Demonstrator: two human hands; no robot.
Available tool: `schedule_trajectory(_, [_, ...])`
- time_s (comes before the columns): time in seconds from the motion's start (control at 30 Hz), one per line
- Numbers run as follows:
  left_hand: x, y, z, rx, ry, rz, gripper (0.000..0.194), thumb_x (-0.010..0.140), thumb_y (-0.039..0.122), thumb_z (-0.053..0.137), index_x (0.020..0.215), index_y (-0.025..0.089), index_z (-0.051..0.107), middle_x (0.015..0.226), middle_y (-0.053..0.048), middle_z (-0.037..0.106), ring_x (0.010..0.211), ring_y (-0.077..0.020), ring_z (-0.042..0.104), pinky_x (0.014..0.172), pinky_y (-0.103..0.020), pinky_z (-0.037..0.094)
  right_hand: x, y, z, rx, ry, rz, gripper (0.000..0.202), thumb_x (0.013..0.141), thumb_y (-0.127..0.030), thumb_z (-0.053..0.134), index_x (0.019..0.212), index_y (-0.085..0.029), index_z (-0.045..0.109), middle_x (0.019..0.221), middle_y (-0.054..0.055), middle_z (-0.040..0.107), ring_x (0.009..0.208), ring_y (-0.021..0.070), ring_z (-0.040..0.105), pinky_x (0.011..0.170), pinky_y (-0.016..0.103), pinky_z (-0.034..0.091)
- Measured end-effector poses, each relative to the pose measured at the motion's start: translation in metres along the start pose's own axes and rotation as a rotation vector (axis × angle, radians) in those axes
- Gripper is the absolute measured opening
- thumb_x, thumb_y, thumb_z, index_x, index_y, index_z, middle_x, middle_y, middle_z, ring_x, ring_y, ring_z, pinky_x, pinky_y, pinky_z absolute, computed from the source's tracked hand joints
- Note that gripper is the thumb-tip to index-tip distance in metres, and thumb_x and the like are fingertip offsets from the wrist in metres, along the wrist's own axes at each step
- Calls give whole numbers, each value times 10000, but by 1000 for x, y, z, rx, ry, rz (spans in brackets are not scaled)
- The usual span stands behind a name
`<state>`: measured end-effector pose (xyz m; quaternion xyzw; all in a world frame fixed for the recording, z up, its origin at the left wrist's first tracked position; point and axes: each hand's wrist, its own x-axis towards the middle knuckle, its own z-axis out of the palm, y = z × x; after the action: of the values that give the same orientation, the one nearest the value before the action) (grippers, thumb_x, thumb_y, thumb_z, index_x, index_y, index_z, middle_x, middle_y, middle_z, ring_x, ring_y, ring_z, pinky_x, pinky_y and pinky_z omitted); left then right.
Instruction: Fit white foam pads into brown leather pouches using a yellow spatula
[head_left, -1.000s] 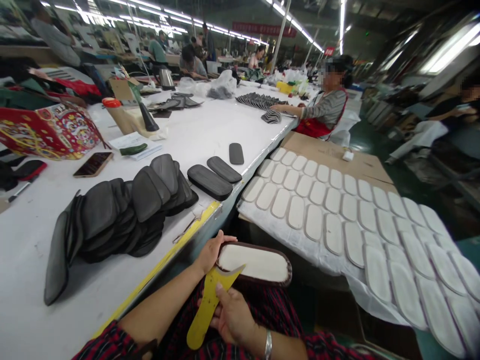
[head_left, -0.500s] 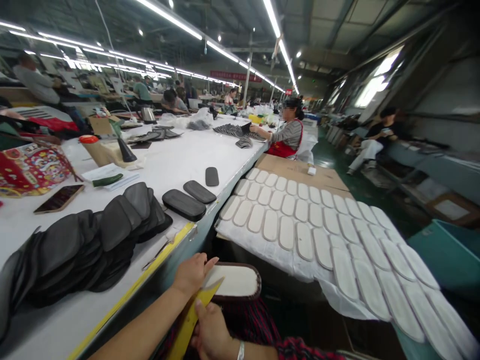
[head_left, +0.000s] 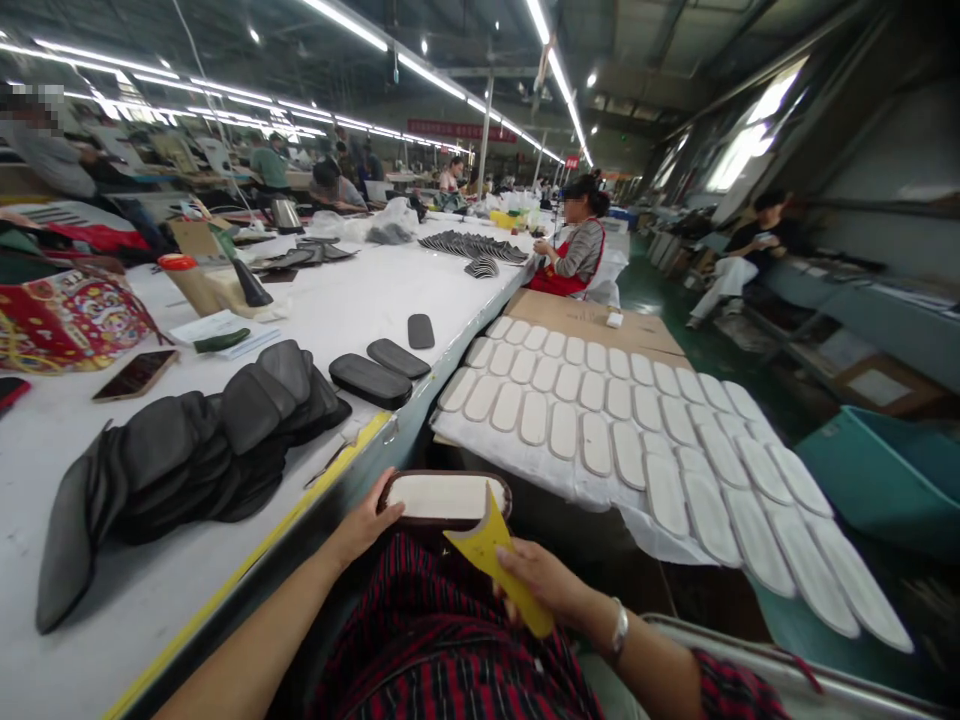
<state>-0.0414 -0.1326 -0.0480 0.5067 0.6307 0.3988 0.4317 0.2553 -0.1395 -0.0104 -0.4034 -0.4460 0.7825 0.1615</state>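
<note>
In front of my lap is an oblong piece point(head_left: 439, 497) with a white face and a dark brown rim. My left hand point(head_left: 366, 525) grips its left end, thumb on the white face and fingers around the edge. My right hand point(head_left: 546, 578) is closed around a flat yellow scraper point(head_left: 486, 540) with a concave, two-pointed end. One tip of the scraper overlaps the right part of the white face; whether it touches cannot be told. A heap of black oblong pieces point(head_left: 247, 410) lies on the white table to my left.
The white table point(head_left: 360, 300) has a yellow strip point(head_left: 255, 560) along its edge. Rows of white oblong pads point(head_left: 592, 440) cover a lower surface at right. A phone point(head_left: 135, 376) and loose black pads point(head_left: 367, 382) lie on the table. A teal bin point(head_left: 885, 480) stands far right. A co-worker point(head_left: 581, 245) sits beyond.
The scraper has swung from left of the piece to its right side with my right hand. My left hand has shifted to the piece's left end. The view has tilted slightly.
</note>
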Motion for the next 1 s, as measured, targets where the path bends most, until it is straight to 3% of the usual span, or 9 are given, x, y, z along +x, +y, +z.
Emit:
schedule_trajectory(0.1, [-6, -7, 1, -28, -68, 7, 884, 674, 485, 641, 1389, 164, 231, 1379, -117, 418, 1242, -262, 413, 1059, -363, 273, -13, 0, -33, -178, 43, 63, 406, 778, -575, 499, 785, -170, 494, 582, -7, 594, 372, 97, 502, 358, 194, 351])
schedule_trajectory(0.2, [-2, -9, 4, -48, -39, 8, 817, 711, 471, 606, 1372, 159, 241, 1375, -116, 415, 1250, -249, 401, 1067, -360, 265, -1, 3, -34, -210, 22, 111, 399, 781, -564, 500, 716, -170, 505, 529, -11, 576, 359, 95, 493, 352, 191, 350])
schedule_trajectory(0.3, [1, -8, 6, -38, 25, -1, 749, 717, 470, 592, 1339, 175, 296, 1357, -99, 434, 1262, -254, 382, 1070, -366, 263, 18, 6, -20, -172, 42, 73, 417, 789, -572, 474, 673, -173, 510, 495, -22, 556, 339, 90, 476, 341, 188, 342])
schedule_trajectory(0.6, [-7, -9, 19, -142, 36, -26, 685, 762, 469, 547, 1338, 215, 276, 1330, -80, 463, 1218, -245, 441, 1052, -377, 308, 73, 3, 45, -125, -24, 102, 459, 806, -554, 463, 609, -146, 536, 449, -5, 536, 321, 101, 467, 347, 210, 365])
schedule_trajectory(0.77, [-9, -9, 8, -43, 2, -68, 663, 803, 545, 440, 1356, 209, 296, 1405, -74, 389, 1311, -250, 308, 1108, -406, 177, 82, 6, 69, -108, -34, 96, 426, 856, -478, 402, 614, -146, 514, 433, -7, 525, 305, 103, 463, 364, 220, 383])
schedule_trajectory(0.83, [-21, -9, 4, -108, 27, -79, 699, 808, 565, 417, 1384, 207, 249, 1441, -79, 330, 1331, -257, 263, 1113, -415, 156, 78, 7, 75, -98, -76, 75, 421, 851, -494, 395, 631, -152, 501, 443, -14, 523, 301, 102, 461, 351, 215, 376])
schedule_trajectory(0.9, [-39, -8, 2, -263, 91, -82, 740, 804, 588, 401, 1404, 208, 191, 1462, -85, 284, 1322, -275, 278, 1095, -425, 223, 73, 9, 83, -94, -120, 55, 422, 838, -525, 399, 648, -159, 492, 456, -22, 519, 303, 101, 460, 334, 205, 361])
schedule_trajectory(1.0, [-69, -4, 6, -404, 63, -126, 729, 771, 577, 471, 1380, 227, 277, 1392, -74, 414, 1266, -299, 378, 1035, -436, 354, 70, 9, 98, -143, -143, 11, 445, 840, -544, 373, 619, -173, 481, 441, -32, 484, 317, 86, 440, 338, 189, 343])
